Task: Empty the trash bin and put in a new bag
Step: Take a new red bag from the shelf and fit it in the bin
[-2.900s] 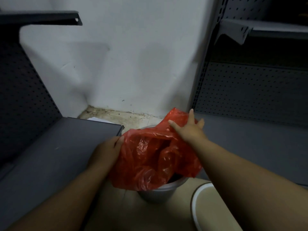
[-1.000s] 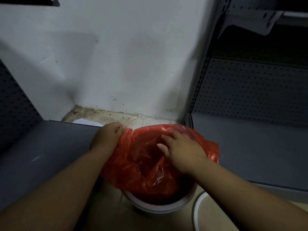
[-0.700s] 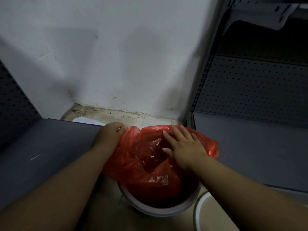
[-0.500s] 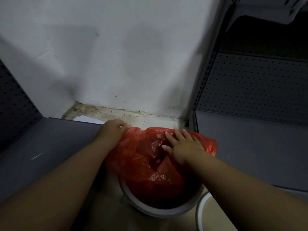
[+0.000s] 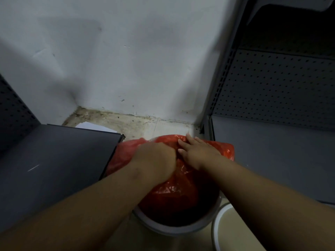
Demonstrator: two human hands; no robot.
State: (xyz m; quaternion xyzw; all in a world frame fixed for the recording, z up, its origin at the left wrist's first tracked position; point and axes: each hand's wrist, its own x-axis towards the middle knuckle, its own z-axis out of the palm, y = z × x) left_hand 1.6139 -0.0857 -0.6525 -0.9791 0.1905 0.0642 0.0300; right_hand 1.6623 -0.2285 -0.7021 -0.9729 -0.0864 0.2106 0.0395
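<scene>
White plaster wall (image 5: pixel 126 51) fills the view from 10 to 1 o'clock, meeting a grimy floor (image 5: pixel 126 122) in the corner; grey pegboard shelving (image 5: pixel 272 87) stands at 2 to 4 o'clock and a dark shelf deck (image 5: pixel 54 160) at 8 to 9. Below centre, toward 6 o'clock, sits the round pale trash bin (image 5: pixel 174 230), with another pale rim (image 5: pixel 215 225) just beside it at 5 o'clock (what it belongs to I cannot tell). Red plastic bag (image 5: pixel 174 192) lies bunched in the bin's mouth and draped over the far rim. On top, the left hand (image 5: pixel 155 160) is curled into the plastic, its grip apparently closed on a fold, though the fingers are hidden. The right hand (image 5: pixel 197 153) lies flat, fingers spread, pressing the bag and grasping nothing.

The near edge of the bag is not over the rim, so the liner could slump inside. Thin film pulled hard over the rim might tear.
</scene>
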